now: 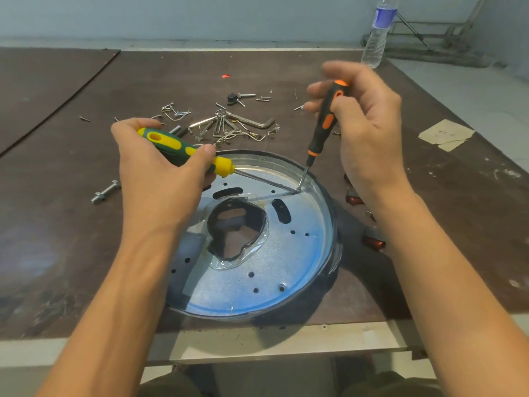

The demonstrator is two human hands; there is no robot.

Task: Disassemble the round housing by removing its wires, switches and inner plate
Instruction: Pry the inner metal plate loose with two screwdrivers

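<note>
near edge: dark brown surface point(57, 224); round housing point(335, 224) lies open side up, close to the front edge and between both forearms. inside it, a galvanised inner plate point(274, 270) with small holes, two slots, and an irregular centre opening point(234, 233) ringed with clear film.

left hand point(160, 173): fingers and thumb wrapped round the green-yellow screwdriver point(183, 150), shaft nearly level, pointing right across the plate. right hand point(366, 130): pinches the black-orange screwdriver point(323, 124) near the top of its handle, shaft steep, tip down. both tips meet at the plate's far-right part, just beside the housing wall. cannot tell what the tips bear on.

right of the housing: reddish copper coils point(375, 242), partly hidden by the right forearm. left of it: a bolt with nut point(104, 191), apart from the rest.

beyond the housing: scatter of screws, bent wires and hex keys point(252, 121); behind that, a small black part point(233, 98) and a red scrap point(226, 76). far right: beige tape patch point(445, 134). far edge: clear water bottle point(378, 32), upright.
</note>
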